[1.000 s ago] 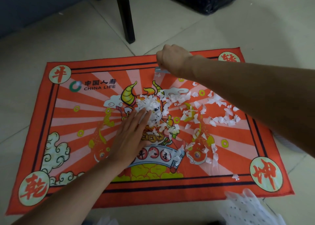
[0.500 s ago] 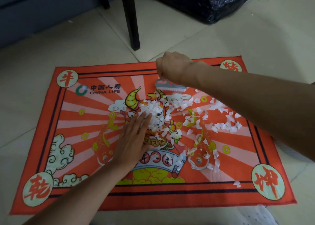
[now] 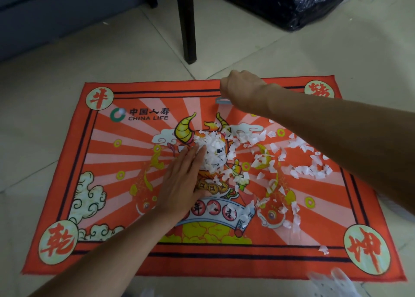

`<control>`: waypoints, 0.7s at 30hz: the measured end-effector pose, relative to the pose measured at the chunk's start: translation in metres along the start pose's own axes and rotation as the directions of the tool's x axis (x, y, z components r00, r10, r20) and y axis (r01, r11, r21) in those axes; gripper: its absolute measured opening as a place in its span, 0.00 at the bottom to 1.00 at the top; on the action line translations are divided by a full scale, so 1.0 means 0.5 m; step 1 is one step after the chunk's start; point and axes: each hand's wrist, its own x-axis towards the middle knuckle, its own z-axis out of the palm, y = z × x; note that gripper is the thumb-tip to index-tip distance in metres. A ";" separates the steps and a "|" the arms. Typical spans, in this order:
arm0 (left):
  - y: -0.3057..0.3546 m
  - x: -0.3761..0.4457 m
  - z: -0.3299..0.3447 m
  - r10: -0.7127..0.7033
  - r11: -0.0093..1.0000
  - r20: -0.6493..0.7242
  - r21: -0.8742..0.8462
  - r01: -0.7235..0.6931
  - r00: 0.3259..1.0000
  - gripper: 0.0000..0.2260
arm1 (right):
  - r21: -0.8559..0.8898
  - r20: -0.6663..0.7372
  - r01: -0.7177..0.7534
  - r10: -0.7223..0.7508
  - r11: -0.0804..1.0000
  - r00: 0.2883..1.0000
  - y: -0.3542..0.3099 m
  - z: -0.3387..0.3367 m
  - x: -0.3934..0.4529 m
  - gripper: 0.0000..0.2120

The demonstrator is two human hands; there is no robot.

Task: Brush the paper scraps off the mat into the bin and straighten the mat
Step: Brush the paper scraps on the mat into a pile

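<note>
A red printed mat (image 3: 67, 184) lies flat on the tiled floor. White paper scraps (image 3: 213, 153) are heaped at its middle and scattered toward the right (image 3: 307, 168). My left hand (image 3: 182, 182) lies flat on the mat, its straight fingers touching the left side of the heap. My right hand (image 3: 242, 87) is curled into a fist near the mat's far edge and grips a small brush (image 3: 221, 100), of which only a grey-blue sliver shows under the fist.
A dark chair leg (image 3: 187, 22) stands on the floor just beyond the mat. A black plastic bag (image 3: 292, 2) sits at the back right. White plastic (image 3: 332, 284) lies off the mat's near right corner.
My right hand with the brush has moved a little back toward the mat's far edge after dipping toward the scraps. My left hand has stayed flat against the heap.
</note>
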 end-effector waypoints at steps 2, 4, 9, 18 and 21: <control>-0.001 -0.001 0.000 -0.003 1.000 -0.002 0.001 0.003 1.000 0.49 | 0.011 0.012 0.026 -0.026 1.000 1.000 -0.006 -0.003 -0.009 0.15; 0.000 -0.001 0.001 -0.014 1.000 -0.006 -0.004 0.014 1.000 0.50 | 0.042 0.016 0.031 -0.031 0.999 0.999 -0.020 -0.006 -0.024 0.15; 0.005 -0.004 0.003 -0.038 0.999 -0.020 0.001 0.038 0.999 0.51 | 0.095 0.021 0.055 -0.058 0.994 0.998 -0.068 0.004 -0.069 0.17; 0.013 -0.009 0.005 -0.012 0.998 -0.031 0.056 0.013 0.999 0.49 | 0.141 0.008 0.043 -0.045 0.989 0.999 -0.105 -0.004 -0.116 0.20; 0.012 -0.011 0.006 -0.014 0.999 -0.039 0.039 0.015 0.999 0.50 | 0.139 -0.015 0.031 -0.029 0.990 0.999 -0.097 -0.012 -0.123 0.20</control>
